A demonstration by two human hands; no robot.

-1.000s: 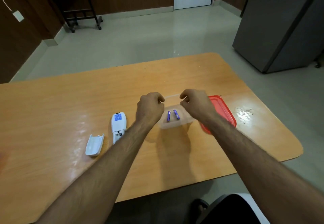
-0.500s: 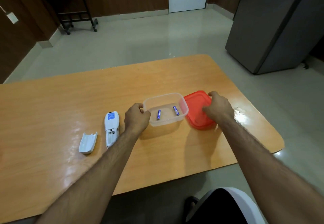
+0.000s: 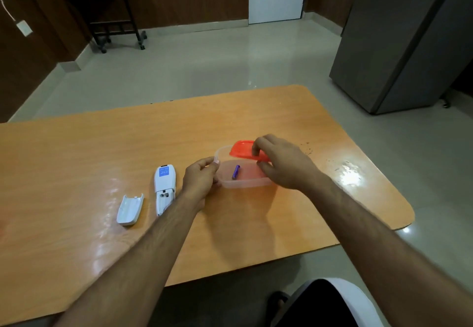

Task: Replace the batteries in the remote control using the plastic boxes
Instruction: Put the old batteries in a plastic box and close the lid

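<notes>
red lid [image 3: 243, 148] hides box's [image 3: 245, 182] right, perhaps another battery [image 3: 235, 172]

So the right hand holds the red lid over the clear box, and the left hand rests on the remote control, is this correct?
Not quite. In the head view the left hand grips the rim of the clear box, not the remote control, which lies untouched beside it. The right hand does hold the red lid over the box.

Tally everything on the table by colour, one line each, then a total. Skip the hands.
White: 2, the remote control and its battery cover
Clear: 1, the plastic box
Red: 1, the lid
Purple: 1, the one battery in view
Total: 5
</notes>
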